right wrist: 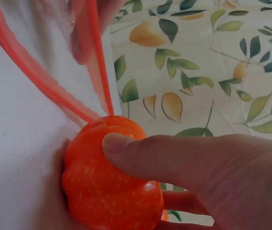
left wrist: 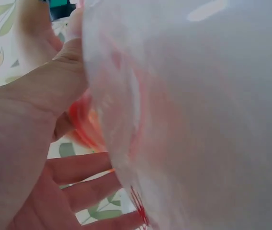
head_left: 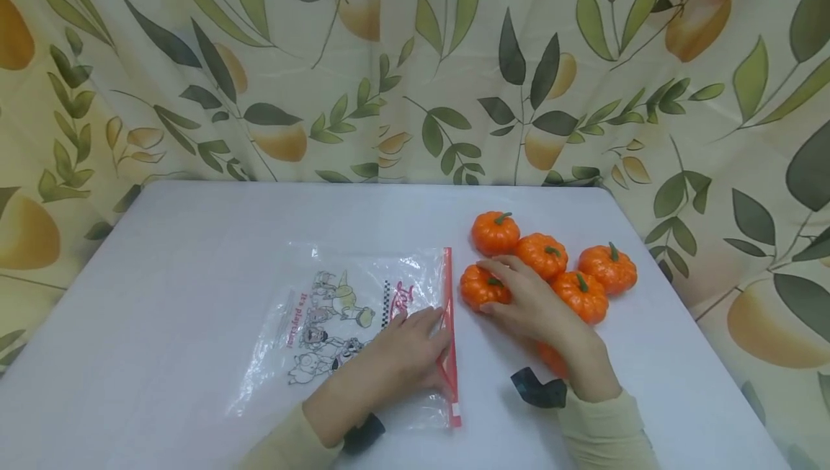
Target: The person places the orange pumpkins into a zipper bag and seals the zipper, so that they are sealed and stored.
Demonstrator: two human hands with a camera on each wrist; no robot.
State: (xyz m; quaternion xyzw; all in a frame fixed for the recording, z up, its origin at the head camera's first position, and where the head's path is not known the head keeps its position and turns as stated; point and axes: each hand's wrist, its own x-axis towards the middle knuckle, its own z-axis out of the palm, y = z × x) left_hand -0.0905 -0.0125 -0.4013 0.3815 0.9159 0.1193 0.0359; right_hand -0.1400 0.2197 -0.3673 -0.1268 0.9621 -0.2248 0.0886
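A clear plastic zip bag [head_left: 344,290] with red lettering and cartoon figures lies flat, its red-edged mouth toward the right. My left hand [head_left: 405,355] is at that mouth and holds the film there; the two red edges [right wrist: 40,86] stand apart in the right wrist view. In the left wrist view, film hides part of the left fingers [left wrist: 93,191]. Just right of the mouth, my right hand [head_left: 532,304] grips a small orange toy pumpkin [head_left: 481,287] with a green stem. Its thumb lies across the pumpkin's side in the right wrist view.
More orange pumpkins stand behind and right of my right hand, including ones at the back [head_left: 495,232] and far right [head_left: 607,269]. Another pumpkin [head_left: 552,358] is partly under the right wrist. The white table [head_left: 162,297] meets a leaf-patterned curtain [head_left: 402,95] at its far edge.
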